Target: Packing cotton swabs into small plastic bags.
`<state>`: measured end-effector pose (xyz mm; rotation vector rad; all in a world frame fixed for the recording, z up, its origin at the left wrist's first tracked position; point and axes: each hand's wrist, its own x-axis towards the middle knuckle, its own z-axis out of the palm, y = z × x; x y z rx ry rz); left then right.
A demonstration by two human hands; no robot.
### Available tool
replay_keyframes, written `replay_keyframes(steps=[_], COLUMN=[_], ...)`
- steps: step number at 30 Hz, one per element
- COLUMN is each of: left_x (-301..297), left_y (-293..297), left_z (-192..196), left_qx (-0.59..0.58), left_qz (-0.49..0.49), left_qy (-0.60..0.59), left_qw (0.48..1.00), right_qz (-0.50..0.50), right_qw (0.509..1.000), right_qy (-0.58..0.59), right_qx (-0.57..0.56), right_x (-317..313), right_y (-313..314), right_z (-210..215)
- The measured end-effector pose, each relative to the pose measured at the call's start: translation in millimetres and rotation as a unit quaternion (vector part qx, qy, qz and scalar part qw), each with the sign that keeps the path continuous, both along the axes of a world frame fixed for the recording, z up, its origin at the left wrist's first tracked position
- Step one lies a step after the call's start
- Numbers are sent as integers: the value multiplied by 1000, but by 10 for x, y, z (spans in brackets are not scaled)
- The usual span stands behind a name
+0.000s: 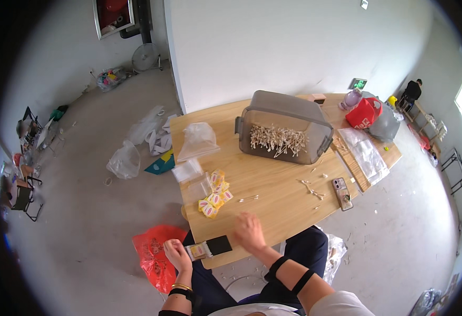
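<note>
Clutching a small black box (210, 247), the left grip (175, 254) holds it; right grip (249, 231) rests released.

Single view: a head-worn fisheye camera looks steeply down from above the seated person. The desk (273, 174) fills the centre at moderate range, its far edge toward the white wall (273, 47). Both hands enter from the near edge. Straight lines bow toward the dark circular rim; concrete floor (83, 221) surrounds the desk.

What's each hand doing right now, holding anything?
Left hand: closed on a small pack beside a black block at the table edge.
Right hand: on the wooden table, holding nothing visible; fingers blurred.
</note>
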<state>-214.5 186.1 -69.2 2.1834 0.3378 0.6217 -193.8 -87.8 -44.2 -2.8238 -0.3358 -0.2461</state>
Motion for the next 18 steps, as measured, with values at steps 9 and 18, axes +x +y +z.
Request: replay_keyframes(steps=[9, 18], left_x=[523, 997], left_y=[-1643, -1887], left_z=[297, 106], left_qx=[234, 320], left_qz=[-414, -419], left_qy=[22, 70], left_qw=[879, 847], right_qz=[-192, -153], right_qw=[978, 976], right_qy=[-49, 57], right_qx=[66, 141], right_x=[953, 2298], right_y=[-1195, -1206], right_z=[267, 515])
